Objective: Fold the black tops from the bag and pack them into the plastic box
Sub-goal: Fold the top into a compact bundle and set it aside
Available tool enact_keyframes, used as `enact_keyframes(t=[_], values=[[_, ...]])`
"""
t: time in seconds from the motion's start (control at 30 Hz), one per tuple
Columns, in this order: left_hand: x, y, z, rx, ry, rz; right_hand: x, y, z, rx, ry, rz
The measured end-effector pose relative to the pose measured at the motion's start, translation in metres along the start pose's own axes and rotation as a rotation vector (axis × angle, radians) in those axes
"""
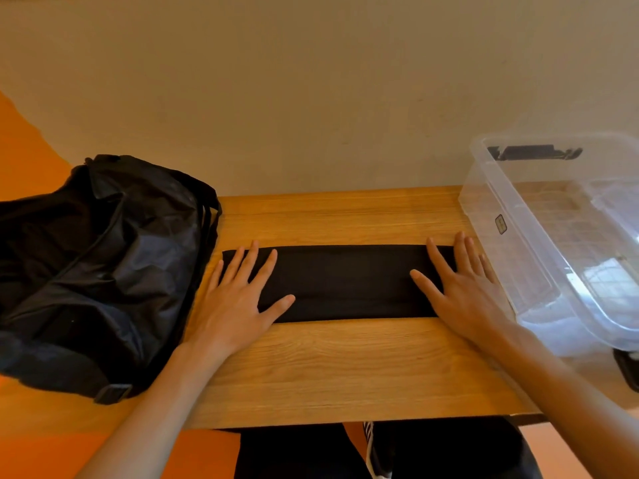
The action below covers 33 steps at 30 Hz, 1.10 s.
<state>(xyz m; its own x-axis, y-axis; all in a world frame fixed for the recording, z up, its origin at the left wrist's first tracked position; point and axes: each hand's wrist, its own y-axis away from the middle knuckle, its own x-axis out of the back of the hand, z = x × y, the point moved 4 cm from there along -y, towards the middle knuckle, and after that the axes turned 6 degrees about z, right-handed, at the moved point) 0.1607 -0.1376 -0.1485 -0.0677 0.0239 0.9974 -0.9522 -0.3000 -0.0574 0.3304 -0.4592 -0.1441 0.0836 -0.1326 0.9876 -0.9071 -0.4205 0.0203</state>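
Left hand [238,305] and right hand [460,292] lie flat, fingers spread, pressing opposite ends of the black top [349,283] — folded into a long strip on the table [345,368]. Step in hand: flattening. Next move likely calls for an end-to-end fold, then transfer to the plastic box [539,236] just beside it — the bag [96,271] sits left.

the black bag [96,271] is cut off by the left edge, and its opening does not show, so what is inside cannot be told. the plastic box [518,216] runs out of the right edge. the label [500,223] on its side wall is too small to read. both ends of the folded black top [345,281] are hidden under the left hand [238,299] and the right hand [463,292]. a dark part [627,371] below the box is cut by the right edge.
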Motion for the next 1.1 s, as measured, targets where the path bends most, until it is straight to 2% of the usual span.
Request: enact_keyframes(t=[0.17, 0.27, 0.37, 0.47, 0.57, 0.67, 0.73, 0.93, 1.1], values=[[0.014, -0.001, 0.025, 0.006, 0.056, 0.042, 0.008, 0.033, -0.004, -0.155, -0.186, 0.048], [0.026, -0.016, 0.071, -0.154, 0.233, 0.089, 0.005, 0.043, 0.001, -0.183, -0.263, 0.069], [0.031, -0.047, 0.127, -0.342, 0.499, 0.051, 0.007, 0.052, 0.003, -0.186, -0.346, 0.131], [0.033, -0.087, 0.179, -0.407, 0.705, 0.01, 0.01, 0.063, 0.006, -0.211, -0.418, 0.227], [0.027, -0.13, 0.221, -0.443, 0.716, -0.142, 0.005, 0.072, 0.014, -0.262, -0.423, 0.294], [0.02, -0.155, 0.249, -0.569, 0.646, -0.331, -0.003, 0.076, 0.015, -0.285, -0.411, 0.339], [0.016, -0.164, 0.26, -0.643, 0.603, -0.401, -0.005, 0.076, 0.014, -0.278, -0.424, 0.396], [0.018, -0.181, 0.275, -0.697, 0.606, -0.478, 0.001, 0.076, 0.011, -0.277, -0.472, 0.473], [0.016, -0.188, 0.273, -0.689, 0.675, -0.469, -0.001, 0.062, 0.006, -0.319, -0.409, 0.392]])
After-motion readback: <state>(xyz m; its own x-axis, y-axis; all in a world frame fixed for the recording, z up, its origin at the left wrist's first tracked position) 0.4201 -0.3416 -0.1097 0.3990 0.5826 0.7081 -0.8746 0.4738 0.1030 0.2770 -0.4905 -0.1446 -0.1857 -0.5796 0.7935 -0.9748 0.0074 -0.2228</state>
